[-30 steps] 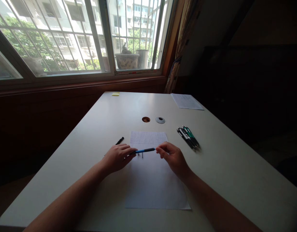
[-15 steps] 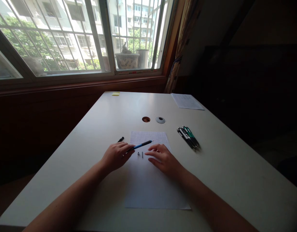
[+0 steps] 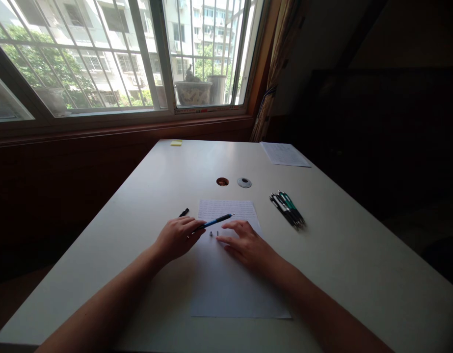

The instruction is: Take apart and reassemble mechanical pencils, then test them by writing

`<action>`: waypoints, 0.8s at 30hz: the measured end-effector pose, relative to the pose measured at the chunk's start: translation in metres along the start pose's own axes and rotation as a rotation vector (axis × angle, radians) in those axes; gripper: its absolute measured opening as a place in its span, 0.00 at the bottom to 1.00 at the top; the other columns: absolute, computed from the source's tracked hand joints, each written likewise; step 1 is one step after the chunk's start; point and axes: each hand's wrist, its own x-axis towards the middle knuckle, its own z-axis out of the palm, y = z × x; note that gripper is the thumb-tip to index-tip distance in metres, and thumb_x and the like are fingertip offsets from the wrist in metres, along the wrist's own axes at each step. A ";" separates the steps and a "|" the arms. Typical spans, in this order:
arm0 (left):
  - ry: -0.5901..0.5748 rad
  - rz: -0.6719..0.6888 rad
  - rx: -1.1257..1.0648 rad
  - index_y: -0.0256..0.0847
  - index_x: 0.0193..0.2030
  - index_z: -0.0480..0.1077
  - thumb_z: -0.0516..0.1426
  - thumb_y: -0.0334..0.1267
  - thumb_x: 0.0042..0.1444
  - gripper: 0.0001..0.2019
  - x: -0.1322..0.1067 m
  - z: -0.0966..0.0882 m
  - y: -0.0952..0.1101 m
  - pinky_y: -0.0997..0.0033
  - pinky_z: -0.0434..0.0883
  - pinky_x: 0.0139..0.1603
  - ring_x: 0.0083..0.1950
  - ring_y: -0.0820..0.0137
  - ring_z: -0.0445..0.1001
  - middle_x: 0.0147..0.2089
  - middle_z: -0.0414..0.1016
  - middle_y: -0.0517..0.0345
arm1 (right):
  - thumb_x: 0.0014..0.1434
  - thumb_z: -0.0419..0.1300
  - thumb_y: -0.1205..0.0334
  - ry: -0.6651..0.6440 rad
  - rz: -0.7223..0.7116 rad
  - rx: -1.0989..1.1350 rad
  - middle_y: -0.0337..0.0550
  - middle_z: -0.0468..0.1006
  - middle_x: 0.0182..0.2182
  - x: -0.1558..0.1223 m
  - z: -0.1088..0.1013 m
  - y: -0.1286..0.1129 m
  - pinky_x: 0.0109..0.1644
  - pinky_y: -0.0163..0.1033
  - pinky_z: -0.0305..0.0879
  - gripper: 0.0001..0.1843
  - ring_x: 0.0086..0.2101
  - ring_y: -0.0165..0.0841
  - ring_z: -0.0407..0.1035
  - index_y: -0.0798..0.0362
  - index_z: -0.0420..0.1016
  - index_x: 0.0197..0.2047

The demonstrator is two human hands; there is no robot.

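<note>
My left hand is closed on a blue and black pen, whose thin tip points up and to the right. Over the sheet of paper, my right hand has its fingers apart and holds nothing I can see. One of its fingertips is at the lower end of a small thin grey piece; whether they touch I cannot tell. Left of that piece lies a small grey cone-like part. Handwriting-like lines fill the far part of the paper.
Several black and green pens lie bundled on the right. A black cap-like object is beyond my left hand. Farther back are a round hole, its grey cover, yellow sticky notes and written papers.
My right hand has shifted slightly left, bringing a fingertip to the thin grey piece and partly covering it. The left hand and the pen stay in place.
</note>
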 end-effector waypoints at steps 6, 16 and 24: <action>-0.001 0.006 0.008 0.43 0.49 0.73 0.54 0.39 0.66 0.10 0.000 -0.001 0.001 0.71 0.71 0.35 0.35 0.68 0.77 0.37 0.79 0.55 | 0.64 0.59 0.64 0.029 0.001 0.017 0.48 0.72 0.52 0.001 0.000 0.004 0.58 0.55 0.64 0.13 0.55 0.44 0.60 0.44 0.77 0.51; -0.017 0.004 0.007 0.43 0.50 0.73 0.53 0.40 0.66 0.11 -0.001 0.000 -0.001 0.70 0.72 0.37 0.37 0.68 0.77 0.39 0.80 0.55 | 0.64 0.58 0.67 0.038 -0.015 0.022 0.48 0.72 0.52 0.002 -0.002 0.003 0.57 0.55 0.65 0.17 0.54 0.44 0.62 0.44 0.74 0.55; -0.019 0.006 0.002 0.43 0.50 0.73 0.53 0.39 0.66 0.11 0.000 0.000 0.000 0.71 0.72 0.36 0.36 0.68 0.77 0.38 0.79 0.54 | 0.63 0.60 0.68 0.044 0.007 0.011 0.48 0.72 0.51 0.001 0.001 0.005 0.57 0.54 0.65 0.12 0.54 0.44 0.62 0.47 0.76 0.49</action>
